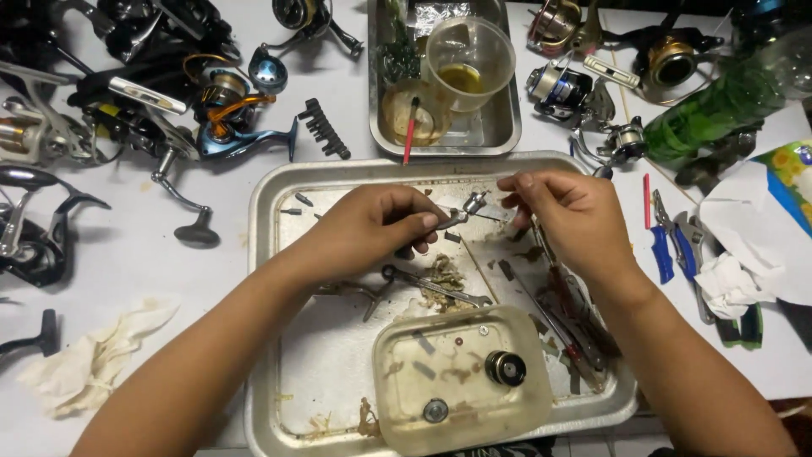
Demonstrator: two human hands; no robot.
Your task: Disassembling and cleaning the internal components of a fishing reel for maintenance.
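Observation:
Over a large metal tray [269,254], my left hand [372,228] pinches a small silver metal part [467,208] between thumb and fingertips. My right hand [571,216] meets it from the right and grips a thin tool [541,241] whose tip touches that part. Below the hands a small wrench [436,286] and a clump of dirty debris [441,272] lie on the tray. A shallow plastic lid [461,381] at the tray's front holds a black round knob [506,367] and a small metal disc [435,410].
Several fishing reels [220,101] crowd the table's left and back. A smaller steel tray [499,127] holds a plastic cup [469,59] of yellowish liquid. Blue-handled pliers [672,245], crumpled paper [727,283] and a green bottle [710,114] lie right. A stained rag [101,355] lies front left.

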